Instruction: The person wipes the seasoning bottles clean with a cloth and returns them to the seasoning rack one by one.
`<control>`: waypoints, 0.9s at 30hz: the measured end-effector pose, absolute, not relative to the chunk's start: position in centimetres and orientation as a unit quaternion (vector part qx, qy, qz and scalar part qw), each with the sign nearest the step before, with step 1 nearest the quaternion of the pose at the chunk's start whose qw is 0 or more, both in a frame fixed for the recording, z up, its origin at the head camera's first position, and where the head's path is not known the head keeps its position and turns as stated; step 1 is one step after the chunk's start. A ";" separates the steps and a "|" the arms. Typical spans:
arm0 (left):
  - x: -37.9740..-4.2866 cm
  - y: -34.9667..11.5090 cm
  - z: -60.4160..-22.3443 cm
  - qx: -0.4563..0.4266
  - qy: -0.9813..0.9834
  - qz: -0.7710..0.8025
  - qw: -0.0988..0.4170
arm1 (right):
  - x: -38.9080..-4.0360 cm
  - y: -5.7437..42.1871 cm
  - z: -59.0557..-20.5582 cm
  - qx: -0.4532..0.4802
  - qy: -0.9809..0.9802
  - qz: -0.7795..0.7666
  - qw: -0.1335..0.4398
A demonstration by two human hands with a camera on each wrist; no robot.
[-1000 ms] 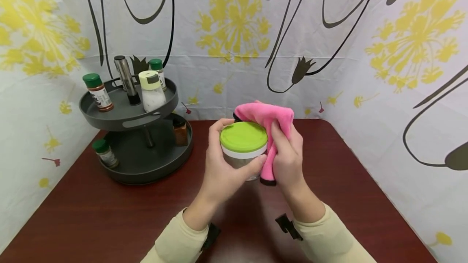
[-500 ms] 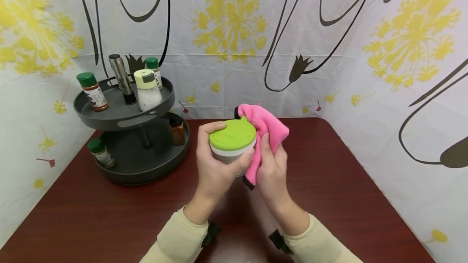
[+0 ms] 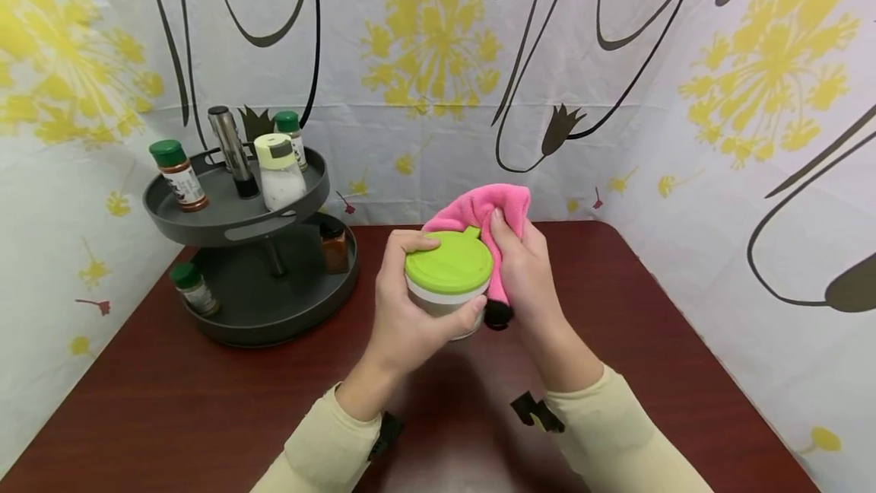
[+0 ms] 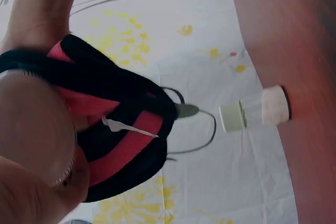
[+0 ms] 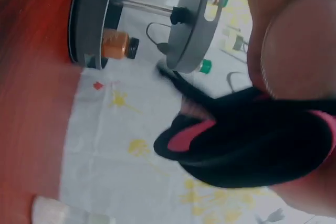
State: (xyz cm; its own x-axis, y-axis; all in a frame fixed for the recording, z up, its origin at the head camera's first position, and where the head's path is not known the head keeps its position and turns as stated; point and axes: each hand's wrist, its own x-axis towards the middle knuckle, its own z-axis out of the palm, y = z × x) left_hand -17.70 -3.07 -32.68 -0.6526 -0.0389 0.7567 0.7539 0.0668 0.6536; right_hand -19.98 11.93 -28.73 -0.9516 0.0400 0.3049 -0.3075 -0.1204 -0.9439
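My left hand grips a round clear jar with a bright green lid and white collar, held above the table. Its thumb lies along the near side and a finger rests on the lid's edge. The right hand holds a pink cloth against the jar's far right side, thumb on top. Black trim shows at the cloth's lower end. From the left wrist, the cloth's black-and-pink underside is visible beside the jar's clear base. Cloth hides most of the right fingers.
A grey two-tier turntable stands at left, bearing a red spice bottle, metal grinder, white-filled shaker and other bottles. Another pale-lidded container stands on the table in the left wrist view. Patterned cloth walls surround the table.
The jar went left and then partly back right, staying in my left hand. The right hand shifted the pink cloth along the jar's side, and its folds changed shape.
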 end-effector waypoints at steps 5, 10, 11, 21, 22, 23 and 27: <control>-18.3 -3.6 -32.8 -0.224 -0.659 -0.645 0.316 | -20.2 11.4 -30.0 0.079 -0.671 0.726 0.125; -18.8 -4.6 -32.4 -0.163 -0.644 -0.672 0.326 | -17.4 9.5 -32.5 0.125 -0.698 0.673 0.209; -18.9 -4.7 -32.3 -0.161 -0.642 -0.673 0.330 | -16.8 9.3 -32.8 0.132 -0.700 0.667 0.218; -18.0 -4.1 -31.7 -0.237 -0.654 -0.620 0.362 | -17.6 9.5 -30.5 0.077 -0.676 0.703 0.208; -17.9 -4.0 -31.6 -0.252 -0.655 -0.610 0.367 | -18.4 9.8 -30.1 0.060 -0.671 0.715 0.189; -17.8 -4.0 -31.6 -0.266 -0.653 -0.605 0.369 | -19.1 10.2 -29.8 0.051 -0.656 0.737 0.155; -17.6 -4.1 -31.5 -0.304 -0.639 -0.619 0.342 | -21.5 12.0 -29.5 0.051 -0.576 0.816 -0.002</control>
State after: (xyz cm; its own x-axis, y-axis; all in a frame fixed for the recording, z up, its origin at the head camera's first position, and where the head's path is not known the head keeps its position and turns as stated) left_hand -17.58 -4.14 -31.49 -0.5811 -0.0355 0.8131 0.8115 0.0501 0.5822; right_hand -21.54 12.00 -29.49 -0.9948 -0.0625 0.0810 -0.0554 -0.3366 -0.9400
